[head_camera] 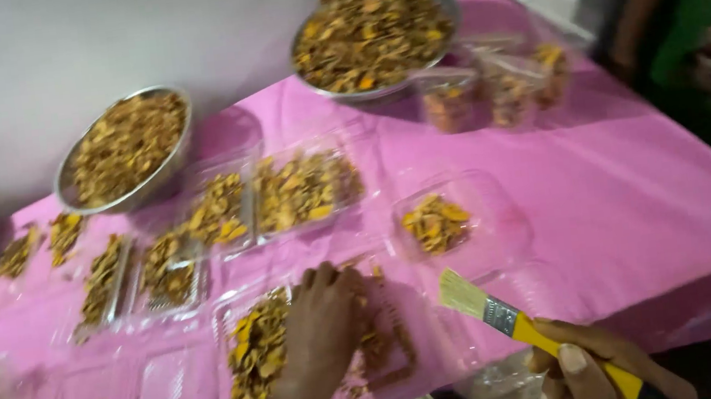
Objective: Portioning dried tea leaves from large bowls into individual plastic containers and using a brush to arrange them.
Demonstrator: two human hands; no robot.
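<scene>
My left hand rests palm-down in a clear plastic tray filled with yellow-brown dried pieces at the near edge of the pink table. Its fingers press on the pieces; whether they grip any is hidden. My right hand is closed around the yellow handle of a paintbrush, whose pale bristles point up-left over the table, just right of that tray. A small clear tray with a little heap of the same pieces lies beyond the brush.
Two steel bowls heaped with the dried pieces stand at the back by the wall. Several filled clear trays lie between them, and closed clear containers at the back right. Another person in green stands at the right.
</scene>
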